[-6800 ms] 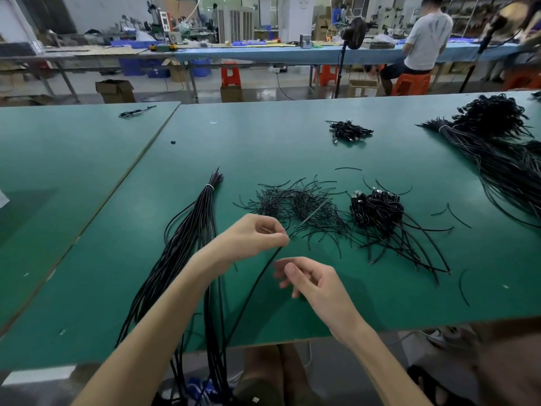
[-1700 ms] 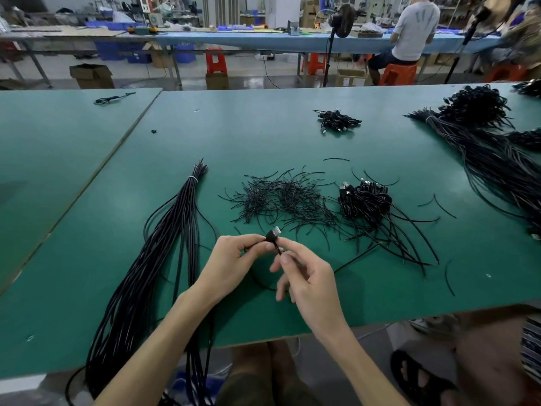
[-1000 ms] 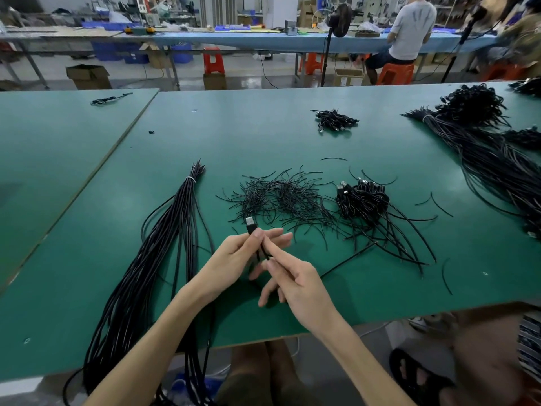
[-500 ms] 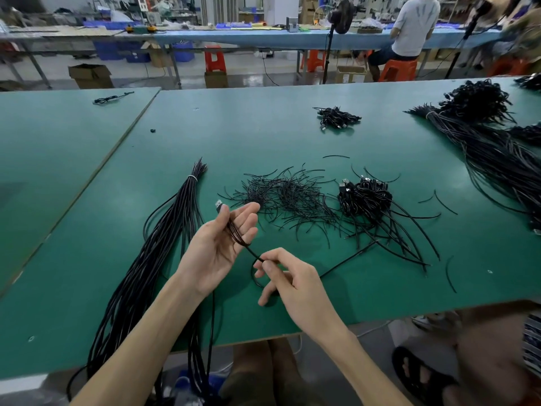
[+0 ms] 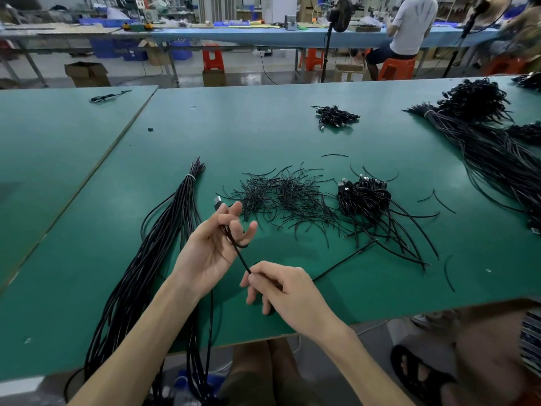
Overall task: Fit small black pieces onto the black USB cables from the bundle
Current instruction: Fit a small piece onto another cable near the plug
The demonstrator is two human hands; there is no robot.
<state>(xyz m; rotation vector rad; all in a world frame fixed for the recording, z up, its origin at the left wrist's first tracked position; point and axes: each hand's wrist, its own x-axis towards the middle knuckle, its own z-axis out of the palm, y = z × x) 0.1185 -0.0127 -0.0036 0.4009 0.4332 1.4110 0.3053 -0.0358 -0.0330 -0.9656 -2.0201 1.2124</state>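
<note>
Green bench top [image 5: 263, 136] carries the pile of small black pieces [image 5: 287, 194]. Just nearer than it, the left hand [image 5: 207, 253] curls round a USB cable [image 5: 241, 258], plug up — likely steadying it — while the right hand [image 5: 287, 291] pinches it taut. Left of the pile lies the bundle [image 5: 164, 244].

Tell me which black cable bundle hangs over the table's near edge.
The long bundle left of your left hand, tied with a white band near its far end. It runs off the table's front edge beside your forearm.

One left hand [image 5: 205, 253], one right hand [image 5: 289, 291], one held cable [image 5: 241, 259], two tied bundles [image 5: 164, 238] (white bands), two green tables [image 5: 263, 136].
</note>
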